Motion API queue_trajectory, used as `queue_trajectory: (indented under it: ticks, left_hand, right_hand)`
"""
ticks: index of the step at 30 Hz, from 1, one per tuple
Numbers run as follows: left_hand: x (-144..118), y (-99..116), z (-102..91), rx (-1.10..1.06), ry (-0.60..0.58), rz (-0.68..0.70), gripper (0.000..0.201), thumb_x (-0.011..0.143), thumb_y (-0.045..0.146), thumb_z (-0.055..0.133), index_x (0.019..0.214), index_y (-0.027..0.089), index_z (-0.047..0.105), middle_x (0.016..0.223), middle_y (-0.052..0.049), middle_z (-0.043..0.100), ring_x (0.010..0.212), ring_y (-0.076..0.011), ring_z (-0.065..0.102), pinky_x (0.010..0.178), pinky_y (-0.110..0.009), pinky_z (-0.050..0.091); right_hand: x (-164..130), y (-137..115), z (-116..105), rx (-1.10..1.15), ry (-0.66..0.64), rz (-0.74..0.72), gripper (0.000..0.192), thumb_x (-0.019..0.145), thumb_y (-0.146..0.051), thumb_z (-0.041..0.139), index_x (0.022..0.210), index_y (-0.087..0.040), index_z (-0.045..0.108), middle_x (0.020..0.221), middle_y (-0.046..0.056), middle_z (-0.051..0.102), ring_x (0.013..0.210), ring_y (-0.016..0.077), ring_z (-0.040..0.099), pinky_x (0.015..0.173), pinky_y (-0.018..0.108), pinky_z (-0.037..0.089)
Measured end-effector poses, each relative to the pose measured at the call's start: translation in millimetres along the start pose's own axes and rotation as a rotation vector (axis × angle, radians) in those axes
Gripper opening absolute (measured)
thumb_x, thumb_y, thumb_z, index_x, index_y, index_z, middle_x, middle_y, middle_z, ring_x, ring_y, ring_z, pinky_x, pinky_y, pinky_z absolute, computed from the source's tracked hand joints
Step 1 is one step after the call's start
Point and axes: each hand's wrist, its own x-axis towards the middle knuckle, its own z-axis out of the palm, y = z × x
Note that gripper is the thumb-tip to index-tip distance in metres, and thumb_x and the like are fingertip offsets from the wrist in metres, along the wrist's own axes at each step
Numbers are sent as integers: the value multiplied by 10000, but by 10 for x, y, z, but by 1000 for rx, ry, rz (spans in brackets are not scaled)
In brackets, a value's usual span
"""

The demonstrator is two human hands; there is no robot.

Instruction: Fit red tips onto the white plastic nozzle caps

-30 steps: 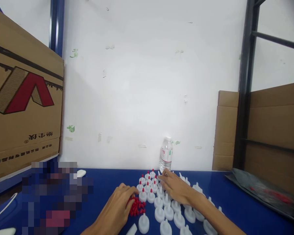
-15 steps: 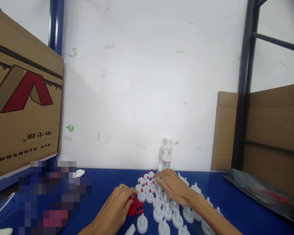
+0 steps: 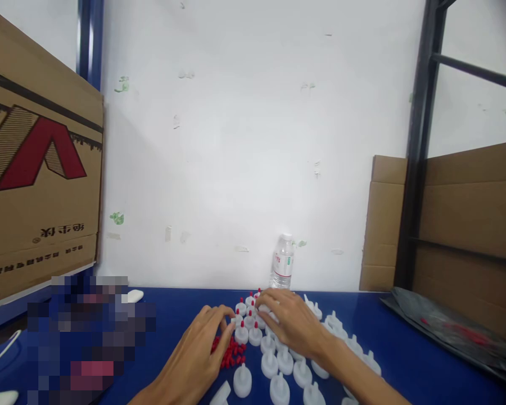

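The clear plastic bottle (image 3: 283,264) stands near the wall (image 3: 219,169), at the back of the smooth blue table (image 3: 172,306). In front of this bottle are many white plastic caps (image 3: 242,382), round and low, each with a thin spout in the middle. Most of them sit on their base, so the long axis of the spout is upright and it points to the ceiling. The capped ones (image 3: 255,336), in front of the bottle and a little to its left, carry small red tips on their spouts. The bare ones (image 3: 279,389) spread forward and to the right of it. Loose red tips (image 3: 234,357), small and narrow, lie in a heap nearer than the bottle and to its left, pointing in mixed directions.

The left hand (image 3: 194,351) is beside this heap, thumb and forefinger curved toward each other; I cannot tell if they pinch something. The right hand (image 3: 293,320) is just in front of the bottle, fingers bent down over caps; its grip is hidden. The two hands are apart.

Far left of the bottle is a printed cardboard box (image 3: 46,208); its content is not visible. Far right lies a grey plastic bag (image 3: 447,326), wrinkled, with something red showing.
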Motion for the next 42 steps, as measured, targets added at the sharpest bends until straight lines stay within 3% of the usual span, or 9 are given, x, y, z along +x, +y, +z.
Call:
queue_trajectory:
  ticks: [4, 7, 13, 20, 25, 28, 33, 37, 42]
  left_hand:
    - [0, 43, -17, 62, -25, 70, 143, 1016, 300, 449, 1003, 238, 577, 918, -19, 632, 874, -214, 593, 821, -351, 482]
    - [-1, 58, -11, 119, -45, 159, 220, 1027, 267, 389, 916, 236, 576, 922, -26, 658, 863, -214, 599, 849, -365, 485]
    - [-52, 53, 28, 76, 89, 146, 389, 1064, 348, 275, 869, 253, 598, 923, -26, 720, 883, -223, 658, 868, -365, 512]
    - [-27, 100, -101, 77, -8, 120, 347, 1068, 336, 294, 858, 235, 550, 863, -21, 647, 849, -211, 605, 945, -415, 466]
    - [16, 65, -81, 37, -80, 99, 302, 1070, 311, 333, 907, 223, 571, 958, -31, 622, 909, -207, 578, 890, -381, 459]
    - [19, -33, -25, 23, -87, 109, 233, 1058, 267, 384, 997, 243, 607, 1024, -21, 628, 975, -201, 582, 938, -372, 439]
    - [28, -200, 72, 54, -76, 61, 200, 986, 190, 519, 1139, 263, 627, 1068, -27, 666, 1037, -229, 596, 945, -377, 454]
    - [32, -215, 90, 52, -72, 82, 164, 983, 179, 534, 1041, 253, 668, 1012, -12, 698, 974, -208, 620, 924, -351, 461]
    - [37, -178, 72, 45, -79, 100, 188, 995, 184, 511, 995, 247, 688, 1025, -17, 695, 964, -199, 611, 885, -327, 467]
  right_hand:
    - [20, -313, 70, -32, -26, -293, 113, 1004, -123, 457, 1026, -188, 546, 1053, 48, 699, 1009, 191, 634, 877, 327, 453]
    - [32, -419, 95, -62, 25, -364, 90, 999, -120, 474, 996, -176, 544, 1041, 53, 701, 984, 180, 632, 853, 321, 453]
    - [60, -174, 26, -167, 151, -446, 203, 1020, -79, 415, 1003, -179, 591, 1094, 65, 723, 1072, 196, 643, 964, 371, 448]
    - [-53, 351, 16, -56, 80, 106, 303, 1005, -146, 416, 1239, -214, 597, 1196, 92, 700, 1102, 231, 642, 966, 433, 488]
    - [-201, 447, 177, -53, -186, 105, 607, 871, -71, 414, 1471, -152, 466, 1455, 124, 558, 1359, 263, 482, 1156, 497, 331]
    - [-219, 436, 208, -13, -277, 150, 551, 947, -164, 392, 1496, -181, 444, 1475, 119, 541, 1383, 272, 458, 1169, 524, 288]
    - [-160, 369, 132, 32, -260, 166, 444, 1034, -286, 329, 1449, -247, 483, 1371, 105, 618, 1288, 271, 536, 1137, 540, 289]
    - [-140, 340, 116, -3, -192, 172, 361, 1036, -254, 319, 1244, -223, 613, 1133, 93, 702, 1108, 243, 623, 1097, 500, 314]
    - [-158, 317, 153, -1, -232, 163, 336, 1047, -267, 326, 1189, -230, 629, 1095, 84, 721, 1103, 254, 644, 1095, 547, 291]
